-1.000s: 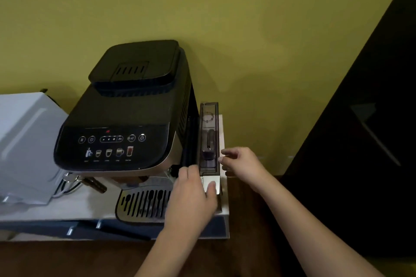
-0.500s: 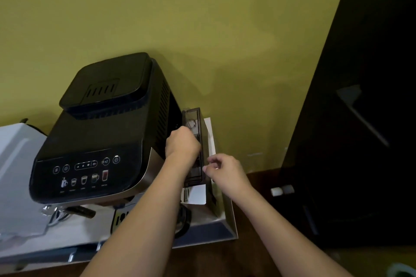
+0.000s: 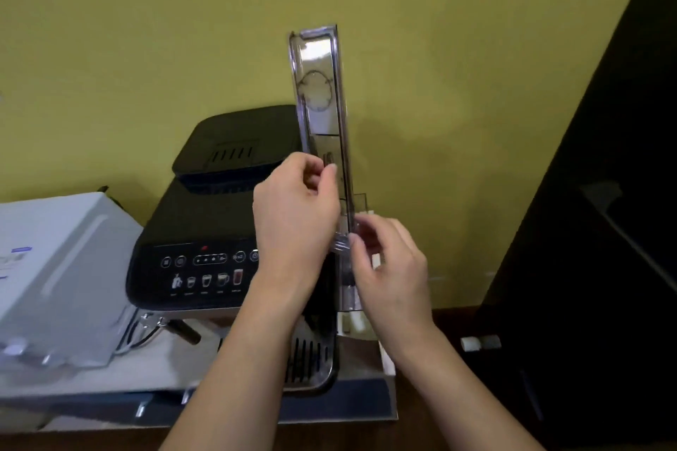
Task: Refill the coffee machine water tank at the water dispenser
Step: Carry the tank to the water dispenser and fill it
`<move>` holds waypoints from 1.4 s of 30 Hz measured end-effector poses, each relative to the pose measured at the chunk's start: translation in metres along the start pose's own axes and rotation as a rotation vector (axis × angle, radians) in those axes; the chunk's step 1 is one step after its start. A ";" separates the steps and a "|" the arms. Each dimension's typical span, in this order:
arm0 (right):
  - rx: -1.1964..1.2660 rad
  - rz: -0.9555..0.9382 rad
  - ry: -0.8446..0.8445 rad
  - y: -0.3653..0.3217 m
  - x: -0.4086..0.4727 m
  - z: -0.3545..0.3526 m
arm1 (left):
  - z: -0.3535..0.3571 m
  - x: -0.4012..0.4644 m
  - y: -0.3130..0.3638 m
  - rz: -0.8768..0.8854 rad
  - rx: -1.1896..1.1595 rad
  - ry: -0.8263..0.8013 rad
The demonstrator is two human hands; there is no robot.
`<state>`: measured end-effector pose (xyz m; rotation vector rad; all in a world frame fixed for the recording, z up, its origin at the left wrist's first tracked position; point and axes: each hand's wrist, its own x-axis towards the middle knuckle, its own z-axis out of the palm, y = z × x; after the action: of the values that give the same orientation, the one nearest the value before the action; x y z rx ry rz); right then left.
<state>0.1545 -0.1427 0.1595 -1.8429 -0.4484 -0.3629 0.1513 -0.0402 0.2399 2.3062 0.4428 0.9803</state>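
Observation:
The clear, narrow water tank stands upright in the air, lifted above the right side of the black coffee machine. My left hand grips the tank's left edge near its middle. At the tank's lower right edge, my right hand holds it with fingers curled. The tank looks empty. No water dispenser is in sight.
A white appliance sits left of the coffee machine on a white board over a wooden counter. A yellow wall is behind. A dark cabinet rises on the right, with a small white object at its base.
The tank has been pulled up out of its slot beside the machine and now stands well above it. Both hands rose with it.

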 end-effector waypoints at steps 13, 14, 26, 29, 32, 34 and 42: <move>0.198 -0.130 -0.217 -0.158 -0.059 0.170 | -0.214 0.016 -0.143 -0.046 -0.161 0.243; 0.212 -0.066 -0.268 -0.164 -0.070 0.190 | -0.225 0.017 -0.164 -0.073 -0.127 0.215; 0.333 0.744 -0.547 -0.105 -0.198 0.354 | -0.216 -0.032 -0.389 -0.391 0.302 -0.432; 0.324 0.912 -0.515 -0.078 -0.203 0.374 | -0.176 -0.031 -0.413 -0.361 0.374 -0.647; 0.333 1.058 -0.420 -0.046 -0.197 0.393 | -0.125 -0.028 -0.436 -0.261 0.469 -0.808; 0.326 1.153 -0.366 -0.020 -0.189 0.408 | -0.094 -0.027 -0.450 -0.199 0.539 -0.870; 0.314 1.148 -0.477 0.020 -0.184 0.414 | -0.060 -0.027 -0.471 -0.163 0.513 -0.825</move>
<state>0.0133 0.2227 -0.0681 -1.5740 0.2722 0.8849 0.0553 0.3331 -0.0384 2.7973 0.5446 -0.2385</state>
